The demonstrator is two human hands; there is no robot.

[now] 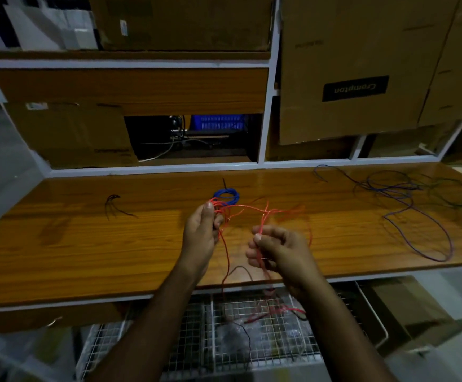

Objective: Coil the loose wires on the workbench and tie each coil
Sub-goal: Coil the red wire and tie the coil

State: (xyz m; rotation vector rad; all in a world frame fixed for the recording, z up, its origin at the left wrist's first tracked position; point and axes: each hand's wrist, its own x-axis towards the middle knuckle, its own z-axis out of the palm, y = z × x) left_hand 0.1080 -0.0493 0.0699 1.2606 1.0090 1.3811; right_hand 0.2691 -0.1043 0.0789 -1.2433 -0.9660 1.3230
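Currently left hand (200, 232) pinches the red wire (247, 206) loops at its fingertips; right hand (278, 250) is curled round strands running between both. Slack tail hangs below the right fingers, likely to snag the wire basket (169, 334) or tangle.

Count from my remote feed: I see two hands, left hand (200, 230) and right hand (276, 250), both gripping one red wire (247, 206). One workbench (86, 244). One blue coil (226, 196) on it, tied. One small bundle of dark ties (112, 205) at left; I cannot count its strands. At right, a loose tangle of wires (417, 194), purple and dark, number unclear. One wire-mesh basket (169, 340) below. One cardboard box (356, 64) labelled Crompton.
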